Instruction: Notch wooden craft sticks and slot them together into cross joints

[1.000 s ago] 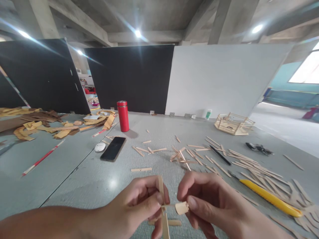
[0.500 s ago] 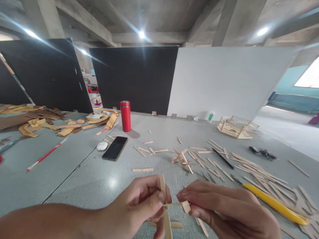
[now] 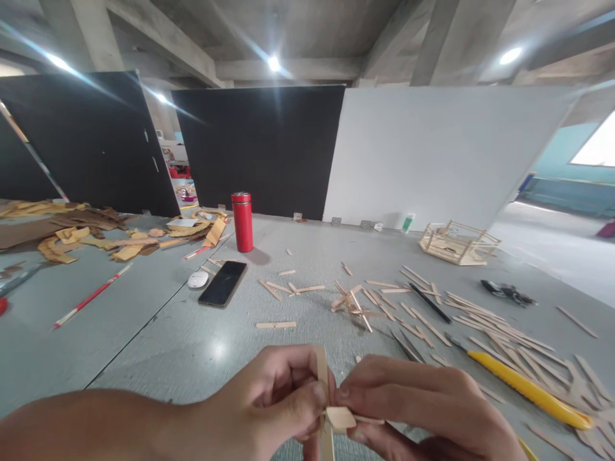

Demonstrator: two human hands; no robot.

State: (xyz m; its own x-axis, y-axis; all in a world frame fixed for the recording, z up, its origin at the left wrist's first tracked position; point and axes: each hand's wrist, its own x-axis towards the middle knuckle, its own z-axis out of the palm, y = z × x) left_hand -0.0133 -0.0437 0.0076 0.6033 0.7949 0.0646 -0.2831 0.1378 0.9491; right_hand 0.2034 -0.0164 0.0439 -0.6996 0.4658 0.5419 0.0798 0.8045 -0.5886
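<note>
Ceiling lamps (image 3: pixel 273 63) flare into bluish streaks, glare whitens the table (image 3: pixel 158 358), and the outer edges look stretched.

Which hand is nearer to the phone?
The left hand: it's on the near side of the phone, somewhat to the right; the right hand is farther right.

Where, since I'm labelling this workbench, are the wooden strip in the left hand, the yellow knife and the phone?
Wooden strip (image 3: pixel 321 365): head view, on its upper part, near the top end.
Yellow knife (image 3: pixel 528 389): head view, on the middle of its handle.
Phone (image 3: pixel 223 283): head view, mid-screen.
</note>
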